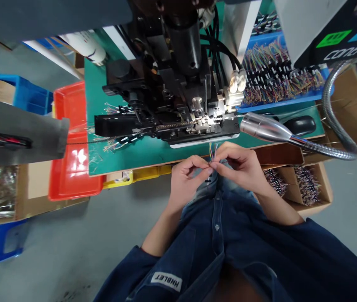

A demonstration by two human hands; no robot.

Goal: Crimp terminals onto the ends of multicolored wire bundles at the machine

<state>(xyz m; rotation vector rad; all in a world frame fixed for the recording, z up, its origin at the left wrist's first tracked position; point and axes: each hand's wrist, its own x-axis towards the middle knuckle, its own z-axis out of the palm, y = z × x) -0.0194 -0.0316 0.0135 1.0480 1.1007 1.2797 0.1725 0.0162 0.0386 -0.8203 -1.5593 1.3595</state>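
Between my two hands is a small bundle of thin coloured wires (211,150), its loose ends pointing up toward the machine. My left hand (188,176) pinches the bundle from the left with thumb and forefinger. From the other side my right hand (240,165) pinches it too, and the fingertips of both hands nearly meet. Part of the bundle shows below the fingers. Just beyond the hands stands a black crimping machine (181,105), its lit working point (208,121) a little above the wire ends.
A silver gooseneck lamp (263,128) reaches in from the right. Wire bundles fill a blue bin (279,75) and a cardboard box (323,197). More wires (115,142) lie on the green bench top (147,157). Red trays (71,167) stand at left.
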